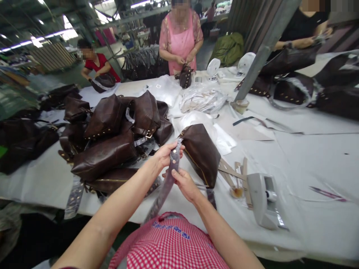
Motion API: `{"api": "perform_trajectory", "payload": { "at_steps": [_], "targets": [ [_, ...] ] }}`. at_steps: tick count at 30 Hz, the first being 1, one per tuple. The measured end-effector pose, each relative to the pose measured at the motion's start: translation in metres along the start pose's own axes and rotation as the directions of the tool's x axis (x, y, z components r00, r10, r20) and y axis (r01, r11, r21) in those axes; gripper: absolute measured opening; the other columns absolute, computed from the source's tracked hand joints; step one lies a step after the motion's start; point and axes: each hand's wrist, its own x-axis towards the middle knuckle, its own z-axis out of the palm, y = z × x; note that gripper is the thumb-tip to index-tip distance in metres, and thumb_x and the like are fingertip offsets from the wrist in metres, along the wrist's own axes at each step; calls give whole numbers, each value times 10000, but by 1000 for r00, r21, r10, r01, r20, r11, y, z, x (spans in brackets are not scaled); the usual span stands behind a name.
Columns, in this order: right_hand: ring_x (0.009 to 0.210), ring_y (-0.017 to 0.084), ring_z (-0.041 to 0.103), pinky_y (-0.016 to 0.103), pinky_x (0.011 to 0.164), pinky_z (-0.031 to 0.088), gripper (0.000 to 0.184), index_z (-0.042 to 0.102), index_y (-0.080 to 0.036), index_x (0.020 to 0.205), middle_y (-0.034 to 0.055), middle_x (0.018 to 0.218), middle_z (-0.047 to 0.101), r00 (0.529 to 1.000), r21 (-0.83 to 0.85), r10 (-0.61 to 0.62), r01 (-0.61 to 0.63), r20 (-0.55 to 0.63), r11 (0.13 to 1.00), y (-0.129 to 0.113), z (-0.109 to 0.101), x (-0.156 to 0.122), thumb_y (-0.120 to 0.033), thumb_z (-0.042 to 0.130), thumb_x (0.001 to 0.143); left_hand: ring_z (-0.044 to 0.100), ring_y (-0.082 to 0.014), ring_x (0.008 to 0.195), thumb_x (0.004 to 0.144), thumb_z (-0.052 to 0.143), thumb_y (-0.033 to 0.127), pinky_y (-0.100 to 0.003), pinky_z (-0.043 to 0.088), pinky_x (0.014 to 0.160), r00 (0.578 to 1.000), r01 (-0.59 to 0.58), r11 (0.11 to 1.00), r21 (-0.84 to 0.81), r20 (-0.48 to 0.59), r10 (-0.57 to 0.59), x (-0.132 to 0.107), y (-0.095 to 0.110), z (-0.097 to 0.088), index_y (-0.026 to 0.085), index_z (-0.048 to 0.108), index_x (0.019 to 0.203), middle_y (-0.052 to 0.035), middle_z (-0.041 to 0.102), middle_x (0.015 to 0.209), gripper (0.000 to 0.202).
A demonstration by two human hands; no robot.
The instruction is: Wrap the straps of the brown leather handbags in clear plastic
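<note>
A dark strap with gold studs [168, 179], wrapped in clear plastic, runs from near a brown leather bag [200, 151] down toward my apron. My left hand [166, 154] grips the strap near its upper end, thumb on top. Lower down, my right hand [183, 182] closes on the strap's edge with thumb and fingers. The bag lies on the table just beyond my hands, its gold zipper facing me. To the left is a pile of similar brown leather bags [105, 151], some with plastic-wrapped straps.
A grey tape dispenser [263, 200] stands right on the white table [314, 160], beside brown strips [234, 172] and pink-handled snips [328, 193]. A metal post [265, 48] rises from the table. Plastic bags [202, 99] lie ahead. A co-worker in a pink apron [181, 48] handles a small bag opposite.
</note>
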Motion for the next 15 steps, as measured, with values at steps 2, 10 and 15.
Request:
{"api": "perform_trajectory", "payload": {
  "at_steps": [2, 10, 15],
  "targets": [
    [676, 158, 614, 293, 670, 473, 396, 612, -161, 851, 33, 724, 676, 999, 81, 47, -46, -11, 996, -3, 3, 0, -525, 702, 723, 540, -102, 464, 941, 446, 204, -230, 472, 524, 999, -27, 998, -50, -46, 25, 14, 16, 13, 77, 612, 824, -36, 594, 588, 239],
    [656, 129, 628, 299, 707, 488, 393, 652, -128, 857, 10, 744, 675, 972, 40, 232, -230, -46, 972, -8, -60, -82, -411, 809, 634, 478, -86, 380, 953, 387, 151, -194, 425, 417, 984, -65, 978, -199, -176, 29, 68, 69, 11, 112, 567, 807, 10, 524, 516, 235],
    [504, 74, 580, 394, 903, 473, 379, 622, -135, 903, -53, 575, 623, 976, 142, 198, -184, -92, 973, -20, -91, -144, -406, 778, 688, 461, -66, 377, 969, 328, 131, -159, 404, 383, 971, -97, 965, -244, -237, 38, 92, 79, -2, 135, 522, 802, 12, 518, 550, 256]
  ]
}}
